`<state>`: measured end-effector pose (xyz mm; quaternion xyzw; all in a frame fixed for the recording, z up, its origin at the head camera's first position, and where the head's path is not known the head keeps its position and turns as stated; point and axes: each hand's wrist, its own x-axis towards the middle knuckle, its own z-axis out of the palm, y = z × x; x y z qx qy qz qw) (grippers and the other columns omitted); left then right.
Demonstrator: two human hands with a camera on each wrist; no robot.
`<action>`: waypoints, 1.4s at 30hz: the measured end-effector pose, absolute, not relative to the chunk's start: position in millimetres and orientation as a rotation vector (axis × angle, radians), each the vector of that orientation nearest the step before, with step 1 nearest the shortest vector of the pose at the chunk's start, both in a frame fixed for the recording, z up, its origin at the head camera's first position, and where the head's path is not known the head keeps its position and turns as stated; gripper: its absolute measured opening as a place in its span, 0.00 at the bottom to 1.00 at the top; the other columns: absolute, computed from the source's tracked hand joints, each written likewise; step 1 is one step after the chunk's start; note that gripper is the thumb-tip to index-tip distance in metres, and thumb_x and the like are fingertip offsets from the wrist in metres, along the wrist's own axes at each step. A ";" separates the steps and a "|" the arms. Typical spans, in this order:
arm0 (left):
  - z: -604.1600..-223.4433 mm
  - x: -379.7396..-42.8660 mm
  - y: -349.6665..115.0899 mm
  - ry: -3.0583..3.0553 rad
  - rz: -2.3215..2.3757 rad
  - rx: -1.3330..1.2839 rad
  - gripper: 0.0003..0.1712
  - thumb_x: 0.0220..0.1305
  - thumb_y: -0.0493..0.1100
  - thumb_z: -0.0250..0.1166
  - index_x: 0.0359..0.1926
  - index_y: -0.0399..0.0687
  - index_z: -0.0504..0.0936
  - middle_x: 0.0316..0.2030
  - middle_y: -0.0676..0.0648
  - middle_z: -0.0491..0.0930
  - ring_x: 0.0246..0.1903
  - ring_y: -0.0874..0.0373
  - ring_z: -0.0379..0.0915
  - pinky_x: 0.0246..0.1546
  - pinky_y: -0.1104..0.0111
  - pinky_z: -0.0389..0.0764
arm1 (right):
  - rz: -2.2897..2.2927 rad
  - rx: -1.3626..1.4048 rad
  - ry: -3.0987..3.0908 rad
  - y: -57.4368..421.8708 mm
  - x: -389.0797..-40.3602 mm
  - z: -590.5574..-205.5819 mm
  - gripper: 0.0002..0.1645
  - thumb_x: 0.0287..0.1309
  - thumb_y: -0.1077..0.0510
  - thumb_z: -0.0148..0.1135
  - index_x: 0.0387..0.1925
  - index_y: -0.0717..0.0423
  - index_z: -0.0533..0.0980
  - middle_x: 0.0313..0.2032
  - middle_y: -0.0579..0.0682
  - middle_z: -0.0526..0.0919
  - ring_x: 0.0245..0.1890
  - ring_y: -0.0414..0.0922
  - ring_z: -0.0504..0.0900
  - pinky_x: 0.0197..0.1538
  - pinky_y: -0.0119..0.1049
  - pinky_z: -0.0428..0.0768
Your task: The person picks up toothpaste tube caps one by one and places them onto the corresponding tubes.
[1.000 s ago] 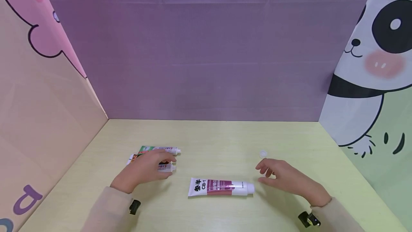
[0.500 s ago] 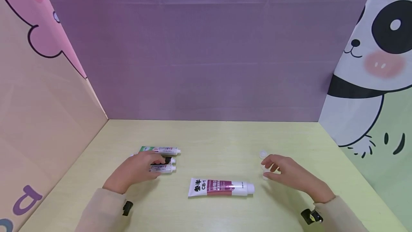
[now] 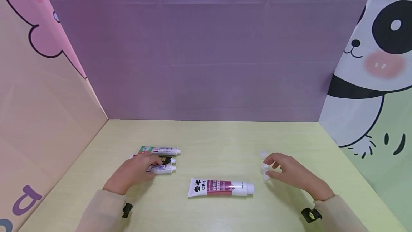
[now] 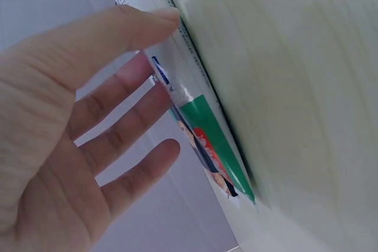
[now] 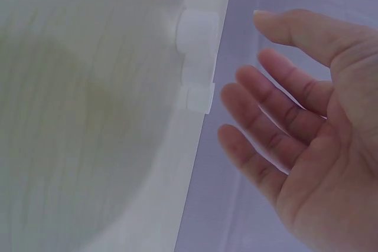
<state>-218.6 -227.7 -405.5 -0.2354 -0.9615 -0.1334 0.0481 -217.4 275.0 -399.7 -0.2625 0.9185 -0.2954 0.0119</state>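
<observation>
My left hand (image 3: 136,171) lies over a group of toothpaste tubes at the left. At the back is a green-and-white tube (image 3: 165,150). The black-ended tube (image 3: 168,160) and the white near tube (image 3: 164,168) lie beside it, partly hidden by the hand. Narrow nozzles point right on these tubes. In the left wrist view, the thumb rests across the green-and-white near tube (image 4: 207,128), and the fingers reach loosely behind it. Beside several small white caps (image 5: 198,30), my right hand (image 3: 289,173) hovers with fingers relaxed and nothing held.
A larger white-and-purple toothpaste tube (image 3: 221,187), its cap on, lies between the hands. The pale wooden table (image 3: 219,142) meets a purple back panel (image 3: 212,63), with printed side panels left and right.
My left hand has drawn back to the left, uncovering more of the tubes. My right hand has shifted slightly right and away, so the nearer white caps show.
</observation>
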 end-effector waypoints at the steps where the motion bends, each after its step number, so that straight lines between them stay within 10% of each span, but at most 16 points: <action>1: -405.5 -218.4 -227.7 -2.934 -0.412 -0.719 0.18 0.48 0.32 0.74 0.41 0.52 0.84 0.43 0.50 0.81 0.44 0.51 0.75 0.40 0.54 0.79 | -0.920 -0.813 2.860 275.2 -217.9 -400.4 0.17 0.61 0.54 0.69 0.47 0.56 0.77 0.45 0.47 0.81 0.43 0.47 0.79 0.43 0.40 0.79; 42: -403.1 -219.6 -234.3 -3.065 -0.454 -0.738 0.18 0.49 0.35 0.75 0.41 0.57 0.83 0.34 0.58 0.76 0.34 0.60 0.69 0.34 0.62 0.74 | -0.877 -0.880 2.781 275.4 -221.9 -417.9 0.15 0.53 0.64 0.73 0.43 0.60 0.81 0.39 0.44 0.82 0.35 0.38 0.80 0.37 0.32 0.80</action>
